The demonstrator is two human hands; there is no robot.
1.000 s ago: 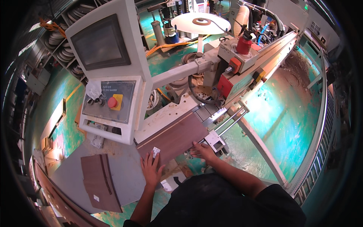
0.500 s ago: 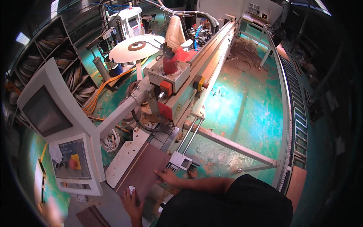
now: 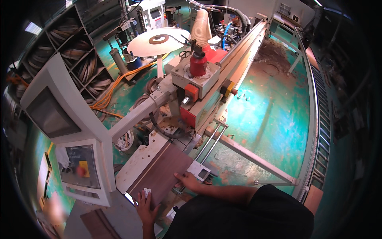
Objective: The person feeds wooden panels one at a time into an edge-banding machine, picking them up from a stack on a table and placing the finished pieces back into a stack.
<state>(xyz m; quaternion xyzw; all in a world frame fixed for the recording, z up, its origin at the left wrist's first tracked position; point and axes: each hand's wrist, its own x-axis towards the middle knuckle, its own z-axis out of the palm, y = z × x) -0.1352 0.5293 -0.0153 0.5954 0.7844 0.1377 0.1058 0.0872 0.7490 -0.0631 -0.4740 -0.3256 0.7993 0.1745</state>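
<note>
A brown board (image 3: 161, 171) lies lengthwise on the pale machine table (image 3: 133, 170), with a small white label (image 3: 147, 192) near its lower left. My left hand (image 3: 146, 210) rests there with its fingers spread. At the board's right edge, my right hand (image 3: 187, 181) grips with the thumb on top and fingers partly hidden, beside a metal sliding block (image 3: 199, 170). Left of the board is a control console (image 3: 79, 167) with an emergency button. More brown pieces (image 3: 95, 221) lie on a grey surface below it.
The machine head (image 3: 195, 79) with red housing stands beyond the board. Racks of coiled banding (image 3: 87, 69) stand back left, a white disc (image 3: 158, 42) behind. A steel frame beam (image 3: 258, 159) and roller rail (image 3: 320, 131) run right, above the green floor (image 3: 278, 115).
My view has swung up and along the machine since a second ago, moving the console leftward in the picture. My hands stay on the board, the right now closer around its edge.
</note>
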